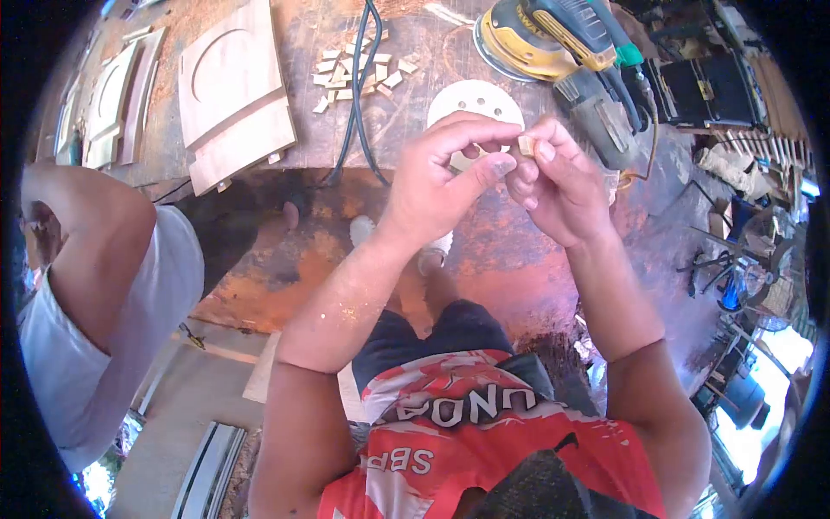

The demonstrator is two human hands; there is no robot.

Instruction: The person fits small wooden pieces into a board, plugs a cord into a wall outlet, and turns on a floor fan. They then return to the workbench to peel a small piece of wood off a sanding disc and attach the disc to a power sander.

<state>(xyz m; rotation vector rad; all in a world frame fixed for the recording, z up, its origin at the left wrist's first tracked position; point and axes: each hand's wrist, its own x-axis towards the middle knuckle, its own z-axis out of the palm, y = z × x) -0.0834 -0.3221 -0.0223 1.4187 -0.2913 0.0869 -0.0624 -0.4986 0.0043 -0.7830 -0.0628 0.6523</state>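
A small pale wooden block [526,145] is pinched between the thumb and fingers of my right hand [562,177], in front of my chest near the bench edge. My left hand [441,177] meets it from the other side, index finger and thumb curved in a pinch with their tips at the block. Dust coats my left thumb. Behind the fingers, a round white sanding disc [475,97] with holes lies on the bench, partly hidden by my hands.
Many similar wooden blocks [359,71] lie loose on the workbench [324,138], crossed by a dark cable [354,112]. A yellow orbital sander [523,39] stands back right. Wooden panels [229,73] lie to the left. Another person [121,259] stands close at my left.
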